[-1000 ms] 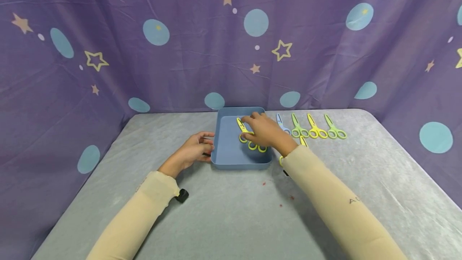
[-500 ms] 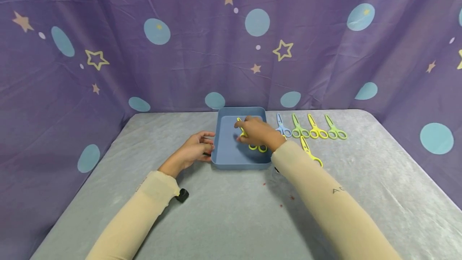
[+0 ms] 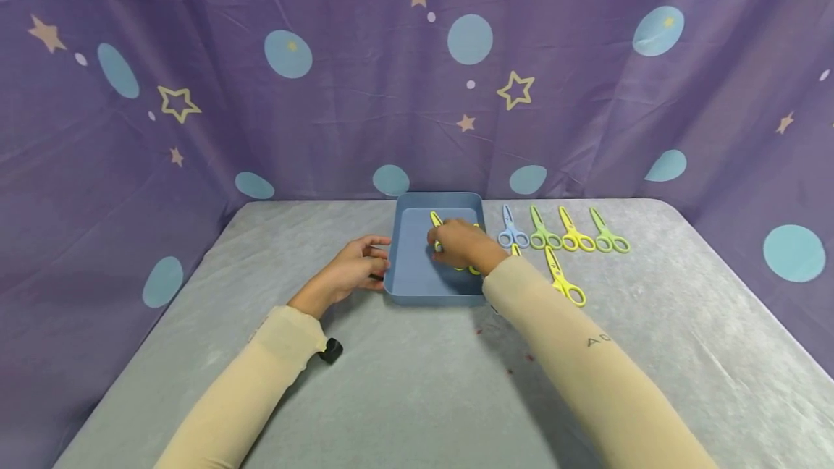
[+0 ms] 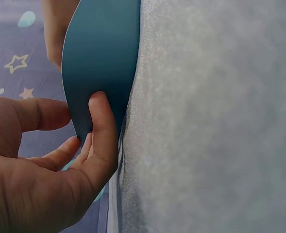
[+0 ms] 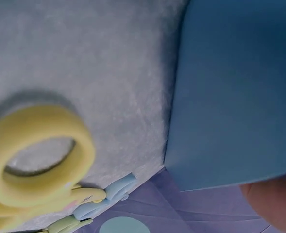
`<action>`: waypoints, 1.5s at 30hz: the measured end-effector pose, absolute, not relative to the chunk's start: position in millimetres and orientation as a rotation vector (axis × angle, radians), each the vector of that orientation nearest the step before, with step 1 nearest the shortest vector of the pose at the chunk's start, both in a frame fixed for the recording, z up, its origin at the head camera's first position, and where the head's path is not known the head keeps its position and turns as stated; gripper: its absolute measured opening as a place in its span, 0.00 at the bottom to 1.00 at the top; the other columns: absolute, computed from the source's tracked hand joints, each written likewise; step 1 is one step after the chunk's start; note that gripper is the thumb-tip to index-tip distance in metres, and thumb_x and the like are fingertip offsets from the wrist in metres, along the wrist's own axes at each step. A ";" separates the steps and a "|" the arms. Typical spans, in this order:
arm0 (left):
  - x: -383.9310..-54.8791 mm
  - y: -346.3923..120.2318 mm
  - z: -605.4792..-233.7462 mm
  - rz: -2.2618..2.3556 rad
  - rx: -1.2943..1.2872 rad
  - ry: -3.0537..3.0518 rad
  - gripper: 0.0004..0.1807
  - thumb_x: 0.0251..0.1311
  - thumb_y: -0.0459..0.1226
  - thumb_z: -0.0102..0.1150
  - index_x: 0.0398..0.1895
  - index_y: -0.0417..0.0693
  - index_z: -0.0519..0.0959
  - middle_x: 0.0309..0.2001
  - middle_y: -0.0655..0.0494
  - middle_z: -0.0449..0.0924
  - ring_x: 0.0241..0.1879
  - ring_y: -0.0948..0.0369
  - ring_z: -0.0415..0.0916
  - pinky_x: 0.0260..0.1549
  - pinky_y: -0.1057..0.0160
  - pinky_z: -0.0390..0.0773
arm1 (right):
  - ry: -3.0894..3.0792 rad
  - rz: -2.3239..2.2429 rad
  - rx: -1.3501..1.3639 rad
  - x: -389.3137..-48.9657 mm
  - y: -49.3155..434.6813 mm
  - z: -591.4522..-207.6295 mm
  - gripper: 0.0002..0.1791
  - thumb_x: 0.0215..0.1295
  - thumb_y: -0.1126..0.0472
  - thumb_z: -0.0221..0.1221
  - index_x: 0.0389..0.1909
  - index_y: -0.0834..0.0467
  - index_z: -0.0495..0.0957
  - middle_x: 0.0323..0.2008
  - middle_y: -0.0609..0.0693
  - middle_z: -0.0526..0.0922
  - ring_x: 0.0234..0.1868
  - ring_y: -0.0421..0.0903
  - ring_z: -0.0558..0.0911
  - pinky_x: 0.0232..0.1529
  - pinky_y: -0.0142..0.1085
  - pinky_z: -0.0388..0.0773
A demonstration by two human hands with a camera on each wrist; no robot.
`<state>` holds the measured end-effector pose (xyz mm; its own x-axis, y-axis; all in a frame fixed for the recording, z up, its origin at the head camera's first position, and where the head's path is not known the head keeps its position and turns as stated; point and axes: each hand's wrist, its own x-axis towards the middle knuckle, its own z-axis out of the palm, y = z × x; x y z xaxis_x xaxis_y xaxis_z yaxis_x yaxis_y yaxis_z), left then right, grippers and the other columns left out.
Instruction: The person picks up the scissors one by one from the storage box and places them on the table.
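My left hand point(image 3: 352, 266) rests its fingertips against the outer left wall of a blue tray point(image 3: 436, 300); the left wrist view shows these fingers point(image 4: 103, 126) lying along that wall. Inside the tray, my right hand point(image 3: 464, 243) pinches yellow scissors point(image 3: 435, 219) near the handle, which the fingers mostly hide. Their closed blade points toward the back. More yellow scissors point(image 3: 475, 271) lie under the same hand, only partly visible. In the right wrist view, the tray wall point(image 5: 235, 97) covers nearly all of this hand.
Right of the tray, blue scissors point(image 3: 513, 237), green scissors point(image 3: 544, 239), yellow scissors point(image 3: 577, 240) and light green scissors point(image 3: 610, 242) stand in a back row. Nearer lie yellow scissors point(image 3: 565, 284), and another yellow pair point(image 3: 515, 250) half hidden by the right sleeve. A purple curtain point(image 3: 365, 93) hangs behind.
My right hand has shifted left and down within the tray, its fingers closing over the left yellow scissors' handle. The right forearm uncovers the yellow scissors on the table. My left hand stays put.
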<state>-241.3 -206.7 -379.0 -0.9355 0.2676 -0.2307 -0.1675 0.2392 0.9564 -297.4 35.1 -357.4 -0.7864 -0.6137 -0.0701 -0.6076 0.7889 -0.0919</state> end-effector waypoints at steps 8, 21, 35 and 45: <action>-241.1 -206.1 -377.9 1.750 0.092 2.170 0.29 0.74 0.30 0.51 0.76 0.44 0.62 0.64 0.37 0.64 0.42 0.52 0.76 0.35 0.59 0.84 | 2.887 -0.087 -1.034 -296.3 30.2 -358.0 0.17 0.70 0.57 0.65 0.58 0.57 0.84 0.55 0.56 0.84 0.58 0.59 0.79 0.62 0.52 0.75; -242.2 -205.9 -379.5 1.750 0.073 2.181 0.29 0.74 0.29 0.51 0.76 0.44 0.62 0.63 0.38 0.66 0.42 0.52 0.76 0.34 0.60 0.84 | 2.852 -0.119 -1.143 -291.2 21.2 -356.6 0.16 0.69 0.62 0.65 0.56 0.59 0.85 0.51 0.54 0.86 0.55 0.55 0.81 0.61 0.47 0.76; -240.5 -203.6 -376.5 1.753 0.074 2.172 0.28 0.74 0.29 0.51 0.76 0.43 0.62 0.63 0.38 0.66 0.42 0.52 0.76 0.34 0.61 0.84 | 2.911 -0.165 -0.943 -289.4 22.0 -356.1 0.21 0.69 0.53 0.65 0.61 0.53 0.80 0.56 0.59 0.79 0.57 0.61 0.77 0.57 0.55 0.77; -240.8 -203.7 -377.0 1.751 0.072 2.165 0.29 0.74 0.28 0.51 0.76 0.43 0.62 0.62 0.38 0.66 0.42 0.52 0.76 0.34 0.60 0.84 | 2.912 -0.115 -0.884 -290.5 19.1 -361.0 0.21 0.70 0.49 0.64 0.59 0.51 0.79 0.57 0.60 0.76 0.53 0.60 0.75 0.55 0.54 0.76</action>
